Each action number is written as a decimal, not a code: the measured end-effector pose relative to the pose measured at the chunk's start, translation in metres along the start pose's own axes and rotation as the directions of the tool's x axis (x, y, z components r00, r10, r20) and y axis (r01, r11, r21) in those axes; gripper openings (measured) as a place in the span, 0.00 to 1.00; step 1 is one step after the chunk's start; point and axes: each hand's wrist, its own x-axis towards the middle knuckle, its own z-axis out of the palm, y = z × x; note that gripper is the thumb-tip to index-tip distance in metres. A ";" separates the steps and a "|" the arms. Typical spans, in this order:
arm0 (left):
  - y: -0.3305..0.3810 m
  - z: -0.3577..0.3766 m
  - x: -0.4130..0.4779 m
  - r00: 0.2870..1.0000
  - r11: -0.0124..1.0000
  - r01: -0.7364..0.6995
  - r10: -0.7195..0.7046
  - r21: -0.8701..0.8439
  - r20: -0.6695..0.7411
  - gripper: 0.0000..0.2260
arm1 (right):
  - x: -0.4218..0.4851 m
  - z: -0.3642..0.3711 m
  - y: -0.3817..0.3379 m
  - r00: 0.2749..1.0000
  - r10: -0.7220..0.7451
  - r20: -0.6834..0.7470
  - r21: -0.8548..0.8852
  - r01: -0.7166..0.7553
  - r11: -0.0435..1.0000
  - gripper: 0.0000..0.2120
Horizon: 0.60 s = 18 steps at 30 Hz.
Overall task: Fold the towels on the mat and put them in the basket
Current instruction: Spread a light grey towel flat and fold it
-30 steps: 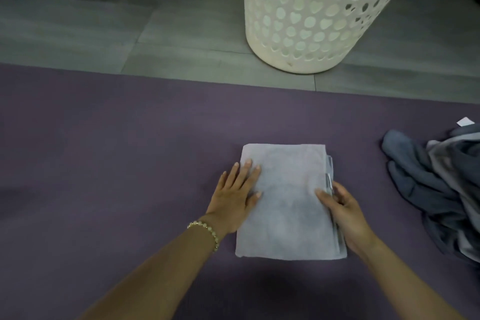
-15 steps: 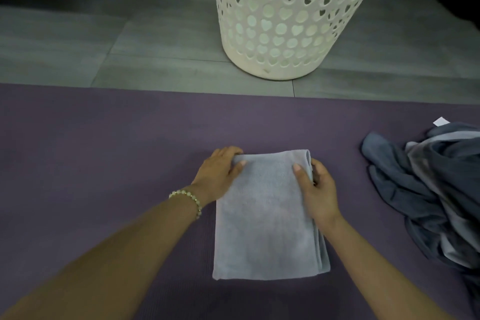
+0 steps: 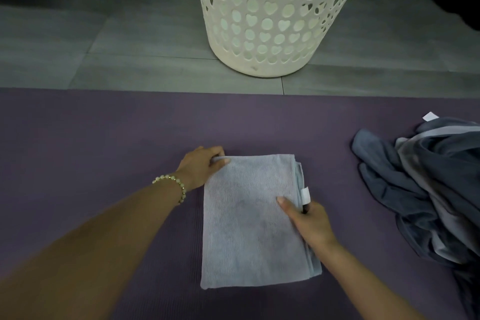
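Towel (image 3: pixel 249 223): far-left corner in left grip (image 3: pixel 202 167), right edge in right grip (image 3: pixel 310 222).

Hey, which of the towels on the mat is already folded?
The pale grey towel in the middle, a flat rectangle; the dark towels at the right lie crumpled.

- Left grip (image 3: pixel 201 167): a second ago flat on the left edge of the towel (image 3: pixel 249 228); now curled round its far left corner.
- Right grip (image 3: pixel 307 221): half a second ago at the far right corner; now lower, at mid right edge, thumb on top.
- Tag (image 3: pixel 306 195): white, now exposed at the right edge, just beyond the right thumb.
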 end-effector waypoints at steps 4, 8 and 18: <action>0.010 0.005 -0.002 0.997 0.996 -0.009 0.016 0.091 -0.072 0.12 | -0.010 -0.007 0.003 0.988 -0.111 -0.104 -0.035 0.108 0.994 0.06; 0.015 0.019 0.002 0.989 0.993 -0.024 0.041 0.119 -0.144 0.12 | -0.004 -0.017 0.011 0.977 -0.164 -0.139 -0.212 0.133 0.968 0.09; 0.026 0.040 -0.038 0.949 0.994 -0.025 0.059 0.111 -0.311 0.30 | -0.012 -0.006 0.001 0.814 -0.539 -0.214 -0.633 0.305 0.712 0.28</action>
